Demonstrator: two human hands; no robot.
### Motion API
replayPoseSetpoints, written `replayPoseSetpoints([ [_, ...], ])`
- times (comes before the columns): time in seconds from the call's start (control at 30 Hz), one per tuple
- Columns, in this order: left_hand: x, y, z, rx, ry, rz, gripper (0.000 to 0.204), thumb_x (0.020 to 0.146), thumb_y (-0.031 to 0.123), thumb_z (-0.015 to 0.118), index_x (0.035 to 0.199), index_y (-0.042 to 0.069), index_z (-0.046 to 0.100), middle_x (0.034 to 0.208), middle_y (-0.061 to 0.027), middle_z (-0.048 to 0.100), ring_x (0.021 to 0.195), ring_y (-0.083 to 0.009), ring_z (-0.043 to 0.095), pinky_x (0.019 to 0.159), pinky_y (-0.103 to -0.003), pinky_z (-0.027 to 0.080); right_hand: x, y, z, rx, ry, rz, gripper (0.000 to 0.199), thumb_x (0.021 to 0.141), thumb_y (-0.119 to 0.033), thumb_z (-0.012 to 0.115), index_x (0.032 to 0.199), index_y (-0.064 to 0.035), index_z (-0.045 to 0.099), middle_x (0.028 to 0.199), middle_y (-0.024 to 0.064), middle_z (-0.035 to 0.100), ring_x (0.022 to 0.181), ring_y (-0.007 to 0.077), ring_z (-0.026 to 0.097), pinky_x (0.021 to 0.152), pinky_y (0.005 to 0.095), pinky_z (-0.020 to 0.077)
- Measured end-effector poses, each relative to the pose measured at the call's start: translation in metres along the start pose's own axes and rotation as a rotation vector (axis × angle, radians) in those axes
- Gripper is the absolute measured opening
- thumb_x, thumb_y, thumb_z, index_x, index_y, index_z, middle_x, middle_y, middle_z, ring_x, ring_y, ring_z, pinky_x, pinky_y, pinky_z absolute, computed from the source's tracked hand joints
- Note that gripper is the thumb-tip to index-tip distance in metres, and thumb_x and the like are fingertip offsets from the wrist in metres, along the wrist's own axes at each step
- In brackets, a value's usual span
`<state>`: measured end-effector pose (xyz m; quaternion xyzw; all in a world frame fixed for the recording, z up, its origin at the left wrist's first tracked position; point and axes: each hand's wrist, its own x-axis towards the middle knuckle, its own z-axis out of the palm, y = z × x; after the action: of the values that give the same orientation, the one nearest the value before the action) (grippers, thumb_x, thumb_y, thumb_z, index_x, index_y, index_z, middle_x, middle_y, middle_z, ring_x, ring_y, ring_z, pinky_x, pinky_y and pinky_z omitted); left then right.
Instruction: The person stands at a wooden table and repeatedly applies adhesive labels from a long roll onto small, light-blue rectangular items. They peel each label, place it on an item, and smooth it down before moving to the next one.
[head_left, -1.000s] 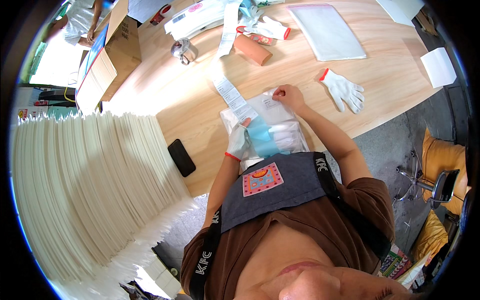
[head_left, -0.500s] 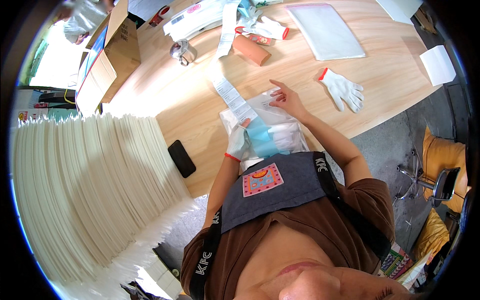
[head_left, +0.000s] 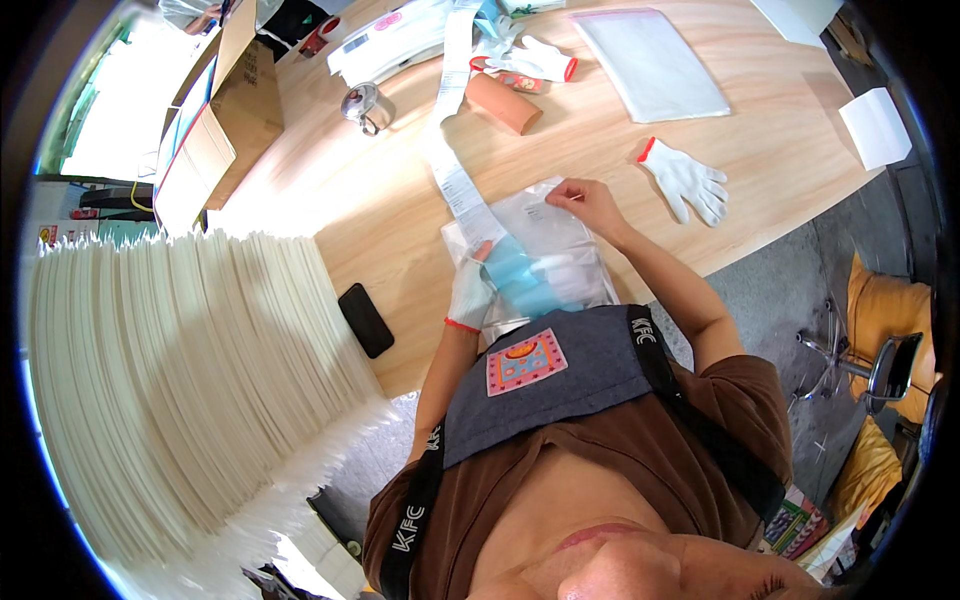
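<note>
at the near edge of the worktop, i see a clear bag lying. the gloved left hand rests its bare thumb on the label strip over this bag; if its hidden fingers grip, i cannot tell. the right hand curls its fingers at the bag's far corner; pinching or pressing, i cannot tell. farther, toward the far edge, lies an orange tube.

Table: pale wood-grain top, glare towards left edge. Floor: grey, beyond right edge. Chair: black, metal base. Bright white light: beyond far-left corner.
</note>
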<state>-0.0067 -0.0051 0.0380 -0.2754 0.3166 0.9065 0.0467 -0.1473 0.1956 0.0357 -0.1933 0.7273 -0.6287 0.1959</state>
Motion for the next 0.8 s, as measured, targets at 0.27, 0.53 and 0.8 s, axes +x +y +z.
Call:
replayPoseSetpoints([
  [0.27,-0.010,0.017,0.024,0.060,-0.036,0.162,0.029,0.085,0.011,0.056,0.112,0.002,0.050,0.099,-0.0068,0.059,0.089,-0.0188,0.059,0.077,-0.034,0.050,-0.048,-0.032,0.003,-0.552,-0.806,-0.134,0.025,0.083,-0.027,0.057,0.082,-0.0038,0.066,0.072,0.0064,0.065,0.069,0.0130,0.060,0.064,0.0259,0.0466],
  [0.53,0.022,-0.021,-0.017,0.272,-0.094,0.137,0.030,0.082,0.001,0.057,0.111,0.002,0.051,0.101,-0.0053,0.060,0.089,-0.0165,0.059,0.076,-0.029,0.050,-0.015,-0.025,0.030,-0.253,-0.163,-0.256,0.031,0.077,-0.015,0.065,0.106,-0.0088,0.059,0.076,0.0042,0.059,0.072,0.0135,0.056,0.067,0.0256,0.0455],
  [0.8,0.039,-0.027,-0.035,0.012,-0.095,0.056,0.027,0.087,0.013,0.051,0.110,-0.002,0.051,0.098,-0.0102,0.060,0.087,-0.0199,0.060,0.074,-0.032,0.051,-0.016,-0.009,0.057,-0.236,-0.153,-0.281,0.017,0.071,-0.011,0.069,0.087,-0.0085,0.066,0.073,0.0040,0.059,0.070,0.0159,0.056,0.065,0.0267,0.0458],
])
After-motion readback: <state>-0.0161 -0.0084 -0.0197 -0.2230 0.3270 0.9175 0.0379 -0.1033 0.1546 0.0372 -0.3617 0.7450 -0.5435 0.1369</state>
